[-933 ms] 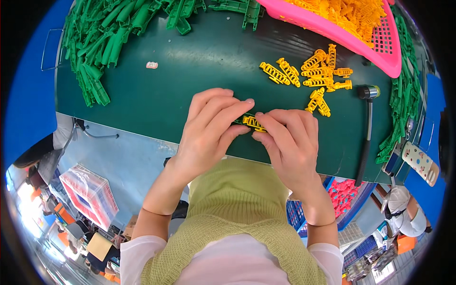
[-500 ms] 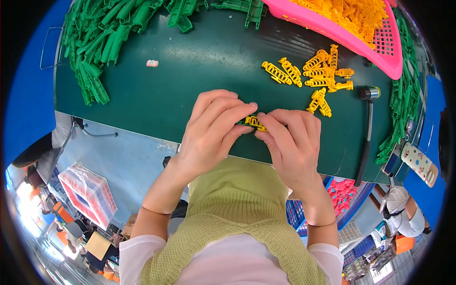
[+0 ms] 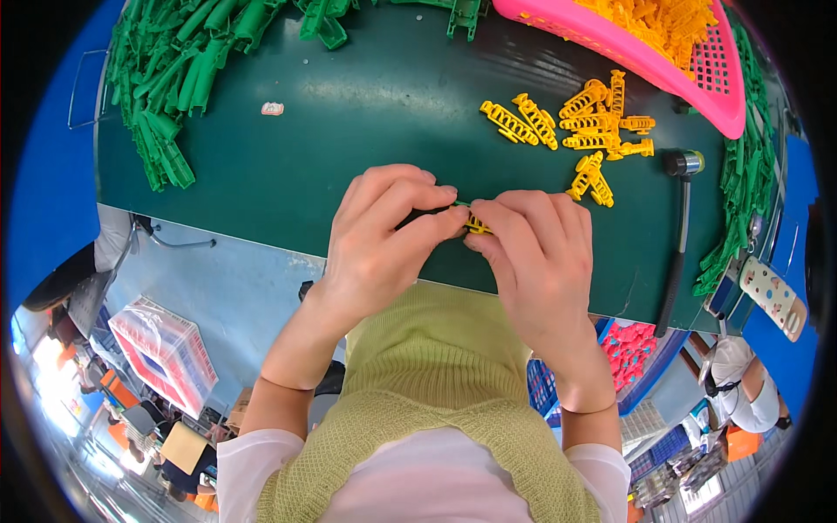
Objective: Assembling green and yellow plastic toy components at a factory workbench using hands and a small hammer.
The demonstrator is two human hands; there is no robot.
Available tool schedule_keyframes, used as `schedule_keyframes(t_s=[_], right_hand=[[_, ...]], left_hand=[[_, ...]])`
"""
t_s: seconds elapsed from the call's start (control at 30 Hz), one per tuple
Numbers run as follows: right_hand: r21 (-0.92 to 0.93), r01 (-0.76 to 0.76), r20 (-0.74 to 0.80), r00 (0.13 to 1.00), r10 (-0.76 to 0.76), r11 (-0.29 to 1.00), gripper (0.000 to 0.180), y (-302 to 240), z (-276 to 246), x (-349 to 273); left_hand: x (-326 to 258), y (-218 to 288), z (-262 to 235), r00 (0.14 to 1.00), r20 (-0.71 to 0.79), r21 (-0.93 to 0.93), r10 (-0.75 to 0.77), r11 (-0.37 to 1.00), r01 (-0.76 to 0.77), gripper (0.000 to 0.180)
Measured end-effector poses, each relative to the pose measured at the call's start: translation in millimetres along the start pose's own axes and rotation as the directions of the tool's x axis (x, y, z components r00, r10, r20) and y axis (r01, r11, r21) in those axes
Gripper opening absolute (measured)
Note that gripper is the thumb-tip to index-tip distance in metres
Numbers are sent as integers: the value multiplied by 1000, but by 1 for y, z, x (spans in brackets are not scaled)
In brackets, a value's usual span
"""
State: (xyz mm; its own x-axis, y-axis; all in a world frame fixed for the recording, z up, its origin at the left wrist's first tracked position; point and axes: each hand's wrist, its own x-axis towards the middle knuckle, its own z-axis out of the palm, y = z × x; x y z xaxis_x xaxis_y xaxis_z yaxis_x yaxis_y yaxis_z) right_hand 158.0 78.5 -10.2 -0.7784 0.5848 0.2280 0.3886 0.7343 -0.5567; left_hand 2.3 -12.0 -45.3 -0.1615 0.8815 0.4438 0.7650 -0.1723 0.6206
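Observation:
Between my hands, just above the table's near edge, is a small yellow slotted plastic part (image 3: 477, 225). My right hand (image 3: 539, 253) pinches it between thumb and fingers. A sliver of green plastic part (image 3: 461, 204) shows beside it, at the fingertips of my left hand (image 3: 384, 235), whose thumb and forefinger are pressed together. Fingers cover most of both parts, so how they fit together is hidden. Several loose yellow slotted parts (image 3: 602, 122) lie on the table beyond my right hand. To the right of them lies a hammer (image 3: 677, 240) with a black grip.
A pink basket (image 3: 610, 44) of yellow parts stands at the far right of the green table (image 3: 331, 113). Green plastic parts (image 3: 166, 78) are heaped at far left, with more (image 3: 741, 174) along the right edge. A phone in a patterned case (image 3: 772, 296) lies at right.
My left thumb and fingertips have closed in over the parts, so less of the yellow piece shows. Both hands stay in nearly the same place.

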Motion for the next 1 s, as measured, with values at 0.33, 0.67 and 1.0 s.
schedule_keyframes(t_s=[0.33, 0.67, 1.0], right_hand=[[37, 69, -82, 994, -65, 997, 26, 16, 7, -3], [358, 68, -156, 988, -13, 931, 34, 16, -31, -4], [206, -482, -283, 804, 523, 852, 34, 183, -120, 10]], left_hand=[[5, 5, -1, 998, 60, 3, 21, 1000, -21, 27], [8, 25, 9, 916, 244, -905, -319, 264, 333, 29], [5, 28, 21, 865, 272, -873, -421, 271, 406, 30]])
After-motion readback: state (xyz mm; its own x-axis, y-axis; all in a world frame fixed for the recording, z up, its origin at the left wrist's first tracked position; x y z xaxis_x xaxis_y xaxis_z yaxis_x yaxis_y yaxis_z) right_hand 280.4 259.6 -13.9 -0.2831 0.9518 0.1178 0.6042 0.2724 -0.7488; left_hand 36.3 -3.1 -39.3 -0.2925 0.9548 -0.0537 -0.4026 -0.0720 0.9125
